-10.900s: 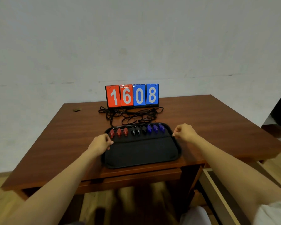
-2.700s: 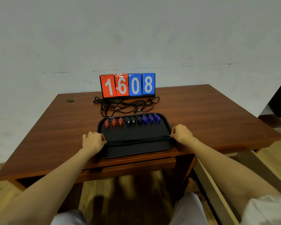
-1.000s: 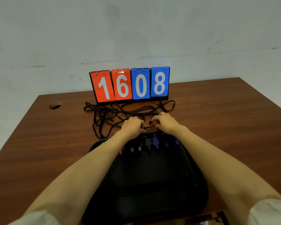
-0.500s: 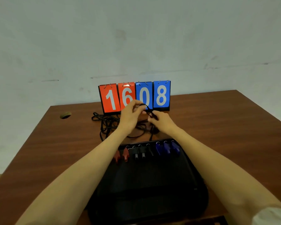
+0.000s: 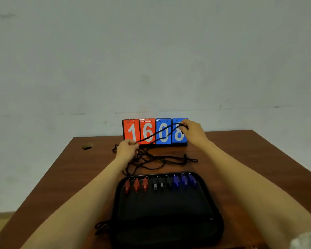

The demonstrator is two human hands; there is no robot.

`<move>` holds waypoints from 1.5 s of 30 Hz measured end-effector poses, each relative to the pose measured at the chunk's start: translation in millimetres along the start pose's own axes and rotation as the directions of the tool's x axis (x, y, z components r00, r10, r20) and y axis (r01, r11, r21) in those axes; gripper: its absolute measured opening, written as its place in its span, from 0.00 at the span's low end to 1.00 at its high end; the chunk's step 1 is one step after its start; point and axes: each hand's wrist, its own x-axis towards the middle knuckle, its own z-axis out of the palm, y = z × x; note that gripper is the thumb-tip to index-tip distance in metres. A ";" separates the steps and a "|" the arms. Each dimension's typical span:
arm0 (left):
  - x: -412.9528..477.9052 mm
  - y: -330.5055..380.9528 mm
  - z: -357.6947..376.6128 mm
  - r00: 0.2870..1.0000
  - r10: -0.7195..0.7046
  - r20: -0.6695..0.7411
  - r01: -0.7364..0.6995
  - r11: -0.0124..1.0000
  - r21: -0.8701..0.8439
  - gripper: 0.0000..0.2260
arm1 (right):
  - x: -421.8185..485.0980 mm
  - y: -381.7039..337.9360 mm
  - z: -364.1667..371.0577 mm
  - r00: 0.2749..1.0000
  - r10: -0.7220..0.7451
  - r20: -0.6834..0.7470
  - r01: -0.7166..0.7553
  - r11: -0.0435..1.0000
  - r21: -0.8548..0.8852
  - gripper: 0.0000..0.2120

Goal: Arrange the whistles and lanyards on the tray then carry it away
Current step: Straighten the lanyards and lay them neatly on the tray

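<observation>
A black tray (image 5: 167, 211) lies on the wooden table in front of me. Along its far edge runs a row of whistles: three red whistles (image 5: 136, 185), three black whistles (image 5: 158, 185), three blue whistles (image 5: 183, 181). Behind the tray is a tangle of black lanyards (image 5: 158, 159). My left hand (image 5: 127, 149) pinches one black lanyard (image 5: 157, 132) low by the tangle. My right hand (image 5: 191, 130) grips the same lanyard raised in front of the scoreboard, so the cord is stretched between both hands. One lanyard end (image 5: 101, 227) hangs over the tray's near left rim.
A flip scoreboard (image 5: 154, 132) reading 1608 stands at the table's back edge against the grey wall. A round cable hole (image 5: 87, 146) sits at the back left of the table (image 5: 250, 159).
My hands have drawn apart: the right hand rose up and right in front of the scoreboard, the left dropped left, pulling one lanyard taut out of the tangle.
</observation>
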 end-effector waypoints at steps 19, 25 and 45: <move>-57.5 83.8 4.5 0.887 0.424 0.181 -0.434 0.900 0.021 0.08 | -40.8 -76.7 -48.9 0.947 -0.303 0.109 0.305 0.952 -0.007 0.09; -63.4 78.1 -8.5 0.913 0.381 0.147 -0.365 0.922 -0.126 0.05 | -47.6 -69.3 -52.8 0.954 -0.269 0.130 0.271 0.962 -0.003 0.11; -93.7 88.1 -6.5 0.862 0.374 0.342 -0.367 0.926 -0.086 0.25 | -69.9 -81.8 -78.4 0.964 -0.266 -0.011 0.263 0.945 0.192 0.10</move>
